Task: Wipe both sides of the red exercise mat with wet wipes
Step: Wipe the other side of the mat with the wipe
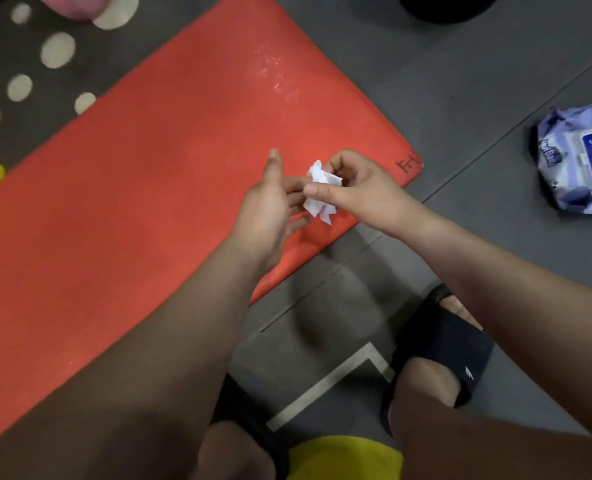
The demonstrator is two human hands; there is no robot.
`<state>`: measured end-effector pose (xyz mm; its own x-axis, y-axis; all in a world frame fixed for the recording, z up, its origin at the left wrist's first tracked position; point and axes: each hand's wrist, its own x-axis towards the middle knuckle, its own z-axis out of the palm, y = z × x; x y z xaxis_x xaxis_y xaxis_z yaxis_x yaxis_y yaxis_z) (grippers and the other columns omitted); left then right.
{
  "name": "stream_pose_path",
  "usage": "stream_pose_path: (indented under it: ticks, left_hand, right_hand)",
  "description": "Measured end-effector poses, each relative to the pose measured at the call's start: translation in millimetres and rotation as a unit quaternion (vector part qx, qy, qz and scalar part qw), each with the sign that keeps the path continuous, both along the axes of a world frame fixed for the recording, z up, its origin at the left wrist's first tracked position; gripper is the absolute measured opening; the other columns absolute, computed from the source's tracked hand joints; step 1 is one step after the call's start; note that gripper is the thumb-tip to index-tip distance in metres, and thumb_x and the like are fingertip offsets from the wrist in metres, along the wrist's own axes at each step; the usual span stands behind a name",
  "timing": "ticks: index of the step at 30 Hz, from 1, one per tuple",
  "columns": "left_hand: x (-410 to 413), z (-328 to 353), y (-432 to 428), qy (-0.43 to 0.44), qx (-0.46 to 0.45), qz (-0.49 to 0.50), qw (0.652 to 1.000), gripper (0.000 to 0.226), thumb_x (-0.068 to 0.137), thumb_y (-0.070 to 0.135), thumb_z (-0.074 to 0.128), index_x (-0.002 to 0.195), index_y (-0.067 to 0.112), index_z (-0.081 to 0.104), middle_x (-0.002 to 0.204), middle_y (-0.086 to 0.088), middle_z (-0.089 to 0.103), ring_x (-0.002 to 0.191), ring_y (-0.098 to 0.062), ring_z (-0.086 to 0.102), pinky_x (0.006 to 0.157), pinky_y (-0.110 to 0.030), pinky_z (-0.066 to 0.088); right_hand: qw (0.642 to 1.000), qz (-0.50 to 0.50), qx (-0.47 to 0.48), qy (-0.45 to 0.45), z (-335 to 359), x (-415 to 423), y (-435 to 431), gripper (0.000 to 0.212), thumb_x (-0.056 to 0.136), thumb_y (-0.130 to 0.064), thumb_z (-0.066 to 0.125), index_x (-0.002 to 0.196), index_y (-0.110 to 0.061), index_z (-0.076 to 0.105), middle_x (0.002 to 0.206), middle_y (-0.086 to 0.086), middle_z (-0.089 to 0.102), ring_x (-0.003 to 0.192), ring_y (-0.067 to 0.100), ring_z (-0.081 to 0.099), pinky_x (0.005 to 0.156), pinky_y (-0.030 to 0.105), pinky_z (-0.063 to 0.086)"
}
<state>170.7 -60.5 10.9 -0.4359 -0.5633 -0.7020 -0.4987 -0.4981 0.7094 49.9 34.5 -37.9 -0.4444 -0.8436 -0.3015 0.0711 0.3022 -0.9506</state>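
Knees and yellow shorts [343, 455] sit lowest in view, with one black sandal [440, 351] on the grey floor just off the red mat [132, 202], which lies flat. Your right hand [357, 192] pinches a crumpled wipe [320, 192] above the mat's near corner; your left hand [270, 206] is mostly open, straight fingers touching the wipe. Judgement: the wipe is limp and tears easily, so spread it first; the mat looks soft and floppy, so flip it by a corner; the wipe pack [578, 157] lies well off to the right.
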Motion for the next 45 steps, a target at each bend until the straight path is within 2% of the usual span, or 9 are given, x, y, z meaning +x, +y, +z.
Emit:
stream_pose_path:
  ticks: [4, 7, 10, 13, 19, 25, 34, 40, 45]
  left_hand:
    - [5.9, -6.8, -6.7, 0.01, 0.048, 0.042, 0.998, 0.081, 0.105, 0.064, 0.02, 0.106, 0.002, 0.072, 0.1, -0.014, 0.078, 0.103, -0.023, 0.074, 0.095, -0.038, 0.056]
    - [7.0, -24.5, -9.8, -0.035, 0.027, 0.053, 0.998, 0.057, 0.109, 0.046, 0.032, 0.098, 0.004, 0.069, 0.094, -0.013, 0.076, 0.093, -0.023, 0.073, 0.086, -0.034, 0.057]
    - [5.7, -56.0, -7.1, -0.111, -0.071, -0.013, 0.991, 0.027, 0.103, 0.022, 0.049, 0.087, 0.012, 0.068, 0.086, -0.008, 0.071, 0.086, -0.024, 0.064, 0.079, -0.033, 0.051]
    - [7.1, -86.5, -6.0, -0.171, -0.228, -0.177, 0.942, 0.018, 0.098, 0.018, 0.059, 0.104, 0.009, 0.073, 0.105, -0.014, 0.074, 0.099, -0.027, 0.066, 0.092, -0.036, 0.049]
    - [8.7, -107.1, -7.0, -0.276, -0.332, -0.392, 0.812, 0.064, 0.095, 0.045, 0.064, 0.153, 0.046, 0.036, 0.167, 0.0, 0.017, 0.153, -0.029, 0.013, 0.123, -0.045, 0.02]
    - [8.0, -125.5, -16.8, -0.35, -0.299, -0.498, 0.735, 0.091, 0.092, 0.063, 0.061, 0.153, 0.061, -0.007, 0.169, 0.003, -0.018, 0.154, -0.038, -0.009, 0.124, -0.055, 0.016]
    - [-0.9, -120.0, -14.1, -0.379, -0.271, -0.492, 0.736, 0.094, 0.094, 0.057, 0.063, 0.149, 0.065, -0.013, 0.166, 0.012, -0.021, 0.153, -0.035, -0.008, 0.121, -0.057, 0.024]
    - [-5.6, -115.9, -13.5, -0.399, -0.249, -0.502, 0.726, 0.095, 0.095, 0.059, 0.06, 0.146, 0.066, -0.019, 0.165, 0.012, -0.026, 0.154, -0.033, -0.013, 0.123, -0.056, 0.021]
    - [-3.8, -112.3, -14.3, -0.399, -0.247, -0.505, 0.724, 0.095, 0.095, 0.061, 0.059, 0.145, 0.066, -0.021, 0.165, 0.012, -0.027, 0.154, -0.034, -0.013, 0.123, -0.056, 0.021]
  right_hand:
    - [0.999, -0.014, 0.014, -0.033, -17.3, -5.3, -3.0, 0.019, 0.085, -0.014, 0.077, 0.087, -0.016, 0.058, 0.081, 0.007, 0.07, 0.074, 0.016, 0.064, 0.068, 0.032, 0.047]
    - [0.997, -0.049, 0.056, -0.002, -30.3, -18.5, 4.1, 0.016, 0.085, -0.012, 0.073, 0.096, -0.021, 0.065, 0.088, -0.002, 0.072, 0.076, 0.011, 0.067, 0.07, 0.029, 0.05]
    - [0.983, -0.165, 0.072, 0.027, -41.8, -44.3, 13.5, 0.019, 0.088, -0.003, 0.066, 0.096, -0.019, 0.074, 0.079, -0.005, 0.072, 0.066, 0.0, 0.065, 0.063, 0.019, 0.05]
    - [0.954, -0.255, 0.06, 0.145, -50.8, -76.4, 21.1, 0.022, 0.087, -0.008, 0.061, 0.096, -0.015, 0.08, 0.076, -0.004, 0.066, 0.063, -0.003, 0.056, 0.06, 0.015, 0.044]
    - [0.881, -0.043, 0.104, 0.46, -100.2, -93.0, 45.1, 0.026, 0.093, -0.027, 0.057, 0.108, -0.015, 0.076, 0.104, 0.014, 0.058, 0.09, 0.031, 0.058, 0.083, 0.031, 0.043]
    - [0.871, -0.001, 0.086, 0.484, -102.3, -108.4, 46.0, 0.019, 0.095, -0.021, 0.06, 0.102, -0.012, 0.076, 0.098, 0.015, 0.06, 0.089, 0.036, 0.059, 0.081, 0.036, 0.046]
    - [0.858, -0.076, 0.157, 0.482, -109.0, -96.7, 34.8, 0.026, 0.093, -0.013, 0.049, 0.096, -0.008, 0.075, 0.095, 0.017, 0.065, 0.089, 0.039, 0.058, 0.079, 0.035, 0.043]
    - [0.829, 0.21, 0.014, 0.519, -103.4, -51.3, 50.2, 0.029, 0.092, -0.014, 0.048, 0.11, -0.007, 0.07, 0.102, 0.011, 0.065, 0.092, 0.032, 0.055, 0.077, 0.036, 0.047]
    - [0.845, -0.065, 0.167, 0.504, -108.9, -107.4, 39.8, 0.023, 0.09, -0.009, 0.052, 0.1, -0.004, 0.073, 0.099, 0.02, 0.066, 0.093, 0.04, 0.059, 0.078, 0.033, 0.041]
